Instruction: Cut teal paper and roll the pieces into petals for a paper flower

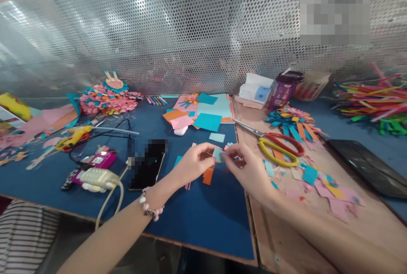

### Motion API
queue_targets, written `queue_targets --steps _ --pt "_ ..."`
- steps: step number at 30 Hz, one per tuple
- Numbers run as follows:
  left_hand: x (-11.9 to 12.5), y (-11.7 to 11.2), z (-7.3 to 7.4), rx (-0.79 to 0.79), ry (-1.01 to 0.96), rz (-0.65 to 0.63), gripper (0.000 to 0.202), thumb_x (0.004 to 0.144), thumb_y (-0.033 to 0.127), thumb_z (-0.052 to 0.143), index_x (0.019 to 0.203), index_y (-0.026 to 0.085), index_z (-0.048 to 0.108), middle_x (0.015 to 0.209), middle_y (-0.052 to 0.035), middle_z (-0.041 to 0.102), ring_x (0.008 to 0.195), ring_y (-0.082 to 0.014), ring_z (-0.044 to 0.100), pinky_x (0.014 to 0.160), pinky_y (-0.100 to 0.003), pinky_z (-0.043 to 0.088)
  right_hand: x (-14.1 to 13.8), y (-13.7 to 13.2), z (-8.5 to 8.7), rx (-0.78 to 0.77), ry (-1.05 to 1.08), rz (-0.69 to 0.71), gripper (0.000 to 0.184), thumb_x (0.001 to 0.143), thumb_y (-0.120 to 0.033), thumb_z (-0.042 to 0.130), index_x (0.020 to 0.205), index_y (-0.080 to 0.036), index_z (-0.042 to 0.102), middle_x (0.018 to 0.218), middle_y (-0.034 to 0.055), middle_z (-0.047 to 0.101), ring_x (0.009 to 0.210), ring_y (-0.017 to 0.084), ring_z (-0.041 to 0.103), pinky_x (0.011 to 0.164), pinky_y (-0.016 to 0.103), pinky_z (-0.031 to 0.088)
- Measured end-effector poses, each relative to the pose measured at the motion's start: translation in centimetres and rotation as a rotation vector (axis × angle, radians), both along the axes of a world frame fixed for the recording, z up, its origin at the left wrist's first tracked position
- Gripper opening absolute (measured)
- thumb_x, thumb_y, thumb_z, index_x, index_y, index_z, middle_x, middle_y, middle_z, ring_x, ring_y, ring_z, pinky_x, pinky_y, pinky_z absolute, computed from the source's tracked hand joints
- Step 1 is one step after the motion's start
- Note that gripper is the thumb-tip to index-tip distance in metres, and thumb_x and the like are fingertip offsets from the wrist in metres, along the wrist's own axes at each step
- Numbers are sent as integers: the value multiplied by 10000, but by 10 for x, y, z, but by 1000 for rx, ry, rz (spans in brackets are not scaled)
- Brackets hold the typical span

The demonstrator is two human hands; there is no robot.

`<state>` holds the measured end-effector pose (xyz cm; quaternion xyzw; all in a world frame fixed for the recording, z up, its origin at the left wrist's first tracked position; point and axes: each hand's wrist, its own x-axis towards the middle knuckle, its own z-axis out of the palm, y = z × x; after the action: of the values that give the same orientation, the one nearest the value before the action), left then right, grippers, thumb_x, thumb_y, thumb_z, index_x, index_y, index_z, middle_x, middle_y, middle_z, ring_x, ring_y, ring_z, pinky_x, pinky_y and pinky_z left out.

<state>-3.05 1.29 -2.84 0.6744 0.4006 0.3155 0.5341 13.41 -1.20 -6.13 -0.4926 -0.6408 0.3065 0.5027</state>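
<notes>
Between my two hands is a small light-blue piece of paper, held just above the blue tabletop. My left hand, a beaded bracelet at its wrist, pinches the paper's left edge. On the right edge, the fingertips of my right hand are closed. Below the paper lies an orange paper piece. A pale blue paper rectangle rests just beyond my fingers. Scissors with red and yellow handles lie to the right of my right hand.
Left of my left arm are a phone, a power strip and a yellow glue gun. Paper scraps cover the right side. Behind stand coloured paper sheets, a purple cup and a perforated metal panel.
</notes>
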Motion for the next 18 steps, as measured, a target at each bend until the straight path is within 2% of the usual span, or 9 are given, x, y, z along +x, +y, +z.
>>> queue_targets --steps 5,9,13,15,18 --pt "-4 4 -4 19 -31 41 157 793 234 570 899 150 649 850 -44 657 794 -152 610 732 -280 477 2 -2 6 -43 108 162 152 859 -307 532 982 -222 509 792 6 568 651 130 630 552 262 579" --pt "-7 6 -2 -108 -80 25 115 761 227 613 832 147 656 803 -30 644 689 -117 581 663 -258 460 11 -1 12 -41 7 316 115 885 -243 474 935 -206 570 780 11 591 651 130 657 624 285 569" --pt "-8 6 -1 -190 -155 21 165 746 241 642 879 143 639 817 -32 628 679 -110 558 603 -241 446 20 3 12 84 -104 423 196 849 -158 504 1002 -224 608 935 42 592 819 148 642 722 304 548" --pt "-8 6 0 -169 -162 26 184 750 244 643 905 144 630 828 -34 627 690 -109 559 602 -237 446 21 6 9 138 -118 414 179 841 -183 550 1000 -229 619 996 52 581 859 149 620 750 305 539" --pt "-8 6 0 -132 -143 5 183 768 255 630 914 145 629 835 -38 634 703 -114 574 614 -237 454 20 10 6 213 -149 312 93 842 -232 586 914 -221 644 1006 57 580 882 156 601 778 311 513"
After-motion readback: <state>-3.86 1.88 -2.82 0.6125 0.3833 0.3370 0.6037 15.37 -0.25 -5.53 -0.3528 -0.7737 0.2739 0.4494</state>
